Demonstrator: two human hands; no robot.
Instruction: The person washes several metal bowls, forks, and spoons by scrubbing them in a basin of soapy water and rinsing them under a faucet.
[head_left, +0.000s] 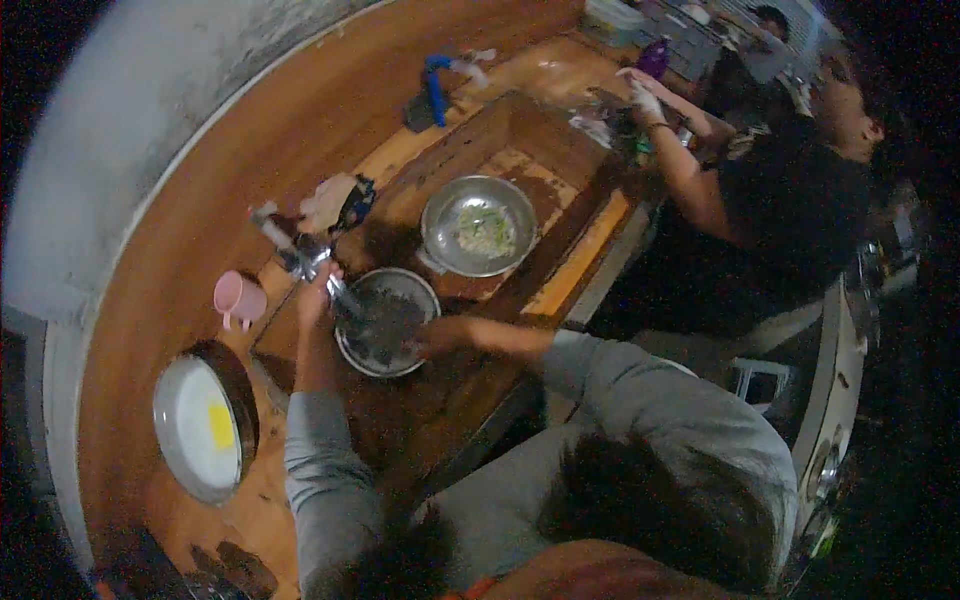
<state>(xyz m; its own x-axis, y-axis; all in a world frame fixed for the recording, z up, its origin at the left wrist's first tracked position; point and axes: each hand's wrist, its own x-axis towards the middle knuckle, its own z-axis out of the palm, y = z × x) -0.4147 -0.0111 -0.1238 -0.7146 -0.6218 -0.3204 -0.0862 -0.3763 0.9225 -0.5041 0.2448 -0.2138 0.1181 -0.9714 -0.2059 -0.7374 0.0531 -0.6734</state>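
Note:
My left hand (321, 281) is closed around a chrome tap (306, 259) over the sink. Under the spout, a stream of water falls into a round metal basin (431, 291) with dark, unclear contents. My right hand (446, 337) is at the basin's right rim, apparently gripping it, with blurred fingers. Beyond this basin is a wide steel bowl (442, 199) holding pale and green chopped food (484, 232). Both vessels are inside the rectangular brown sink (540, 135).
A pink mug (240, 298) and a large pan with a white inside (187, 427) and a yellow patch stand at the left. A second tap with a blue pipe (435, 90) rises behind the sink. A person in black (787, 187) works at the right; another figure (769, 52) is farther back.

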